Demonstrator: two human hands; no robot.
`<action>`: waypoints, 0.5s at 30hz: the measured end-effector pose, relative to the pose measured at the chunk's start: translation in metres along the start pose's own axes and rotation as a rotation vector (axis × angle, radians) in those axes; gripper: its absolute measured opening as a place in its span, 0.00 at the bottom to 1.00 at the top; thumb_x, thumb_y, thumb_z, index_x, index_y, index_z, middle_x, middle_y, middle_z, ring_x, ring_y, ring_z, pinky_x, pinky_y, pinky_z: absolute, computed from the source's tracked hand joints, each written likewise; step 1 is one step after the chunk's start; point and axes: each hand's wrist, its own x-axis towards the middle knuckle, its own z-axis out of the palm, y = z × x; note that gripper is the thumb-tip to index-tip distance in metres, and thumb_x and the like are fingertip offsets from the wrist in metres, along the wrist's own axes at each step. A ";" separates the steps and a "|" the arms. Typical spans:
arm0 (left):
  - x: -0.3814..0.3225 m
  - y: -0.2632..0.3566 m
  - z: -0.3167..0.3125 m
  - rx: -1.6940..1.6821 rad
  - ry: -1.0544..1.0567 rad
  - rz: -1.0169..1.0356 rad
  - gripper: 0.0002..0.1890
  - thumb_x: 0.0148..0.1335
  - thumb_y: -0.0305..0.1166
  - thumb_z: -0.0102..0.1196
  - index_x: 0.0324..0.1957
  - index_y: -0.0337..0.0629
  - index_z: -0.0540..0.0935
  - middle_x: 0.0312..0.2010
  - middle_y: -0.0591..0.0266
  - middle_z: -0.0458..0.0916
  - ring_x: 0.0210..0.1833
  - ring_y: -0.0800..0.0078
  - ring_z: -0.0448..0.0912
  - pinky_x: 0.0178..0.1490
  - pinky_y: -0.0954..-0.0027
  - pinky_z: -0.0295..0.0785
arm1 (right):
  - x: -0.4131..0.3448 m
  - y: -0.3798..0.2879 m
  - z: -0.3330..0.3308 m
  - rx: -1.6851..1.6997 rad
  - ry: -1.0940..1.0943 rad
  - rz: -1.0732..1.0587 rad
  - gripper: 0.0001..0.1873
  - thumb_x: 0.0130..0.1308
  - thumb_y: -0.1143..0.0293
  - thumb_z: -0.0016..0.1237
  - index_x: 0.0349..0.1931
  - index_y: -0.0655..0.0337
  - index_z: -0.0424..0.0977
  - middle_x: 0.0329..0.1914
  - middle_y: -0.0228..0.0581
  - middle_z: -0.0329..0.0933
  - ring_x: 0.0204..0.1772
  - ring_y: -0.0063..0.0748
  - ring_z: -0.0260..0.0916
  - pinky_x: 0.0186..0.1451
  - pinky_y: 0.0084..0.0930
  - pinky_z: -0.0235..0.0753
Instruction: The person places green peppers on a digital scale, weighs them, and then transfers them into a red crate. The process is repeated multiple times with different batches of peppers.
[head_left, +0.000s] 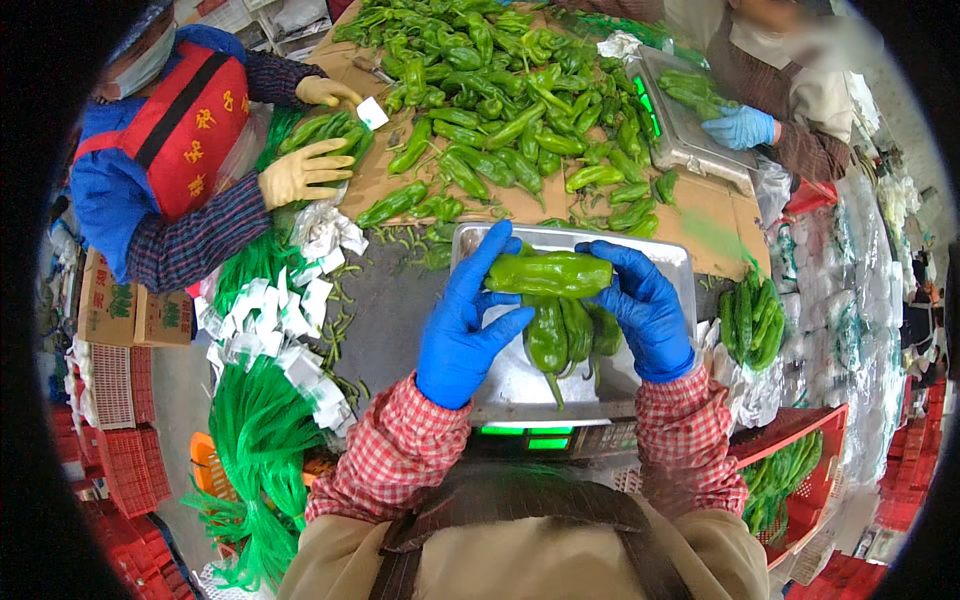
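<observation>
Both my hands wear blue gloves and are raised over the metal pan of a digital scale (510, 397). A long green pepper (551, 274) lies crosswise between them. My left hand (474, 315) is at its left end, thumb and fingers spread around it; my right hand (645, 307) has its fingertips at the right end. Beneath that pepper, several more green peppers (547, 330) rest on the pan, stems towards me. The lit green display (547, 443) is on the scale's near side. A large heap of green peppers (495, 97) lies beyond on cardboard.
At left, a person in yellow gloves (304, 172) handles netted peppers near green mesh bags (259, 420) and white tags (277, 307). At far right, a blue-gloved co-worker's hand (739, 127) touches peppers on another scale (694, 154). A filled net hangs right, above a red crate (832, 472).
</observation>
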 end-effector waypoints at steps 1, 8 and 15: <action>-0.004 0.003 0.000 -0.008 -0.016 -0.003 0.34 0.48 0.16 0.49 0.59 0.43 0.54 0.55 0.59 0.59 0.53 0.72 0.64 0.51 0.73 0.62 | -0.007 -0.001 0.006 0.023 0.017 0.019 0.22 0.51 0.84 0.42 0.50 0.65 0.61 0.51 0.39 0.63 0.52 0.29 0.61 0.55 0.22 0.61; -0.033 0.005 -0.007 -0.047 0.067 -0.007 0.17 0.56 0.22 0.41 0.50 0.33 0.66 0.48 0.53 0.68 0.52 0.69 0.66 0.55 0.70 0.59 | -0.045 0.002 0.028 -0.022 0.046 0.029 0.19 0.51 0.80 0.45 0.46 0.63 0.64 0.49 0.40 0.65 0.54 0.31 0.61 0.57 0.26 0.59; -0.044 0.002 -0.009 -0.134 0.085 -0.055 0.18 0.58 0.25 0.40 0.51 0.33 0.64 0.49 0.51 0.67 0.52 0.68 0.66 0.56 0.69 0.58 | -0.054 0.014 0.035 0.001 0.033 0.184 0.16 0.51 0.83 0.45 0.42 0.63 0.67 0.46 0.35 0.66 0.50 0.26 0.62 0.54 0.21 0.61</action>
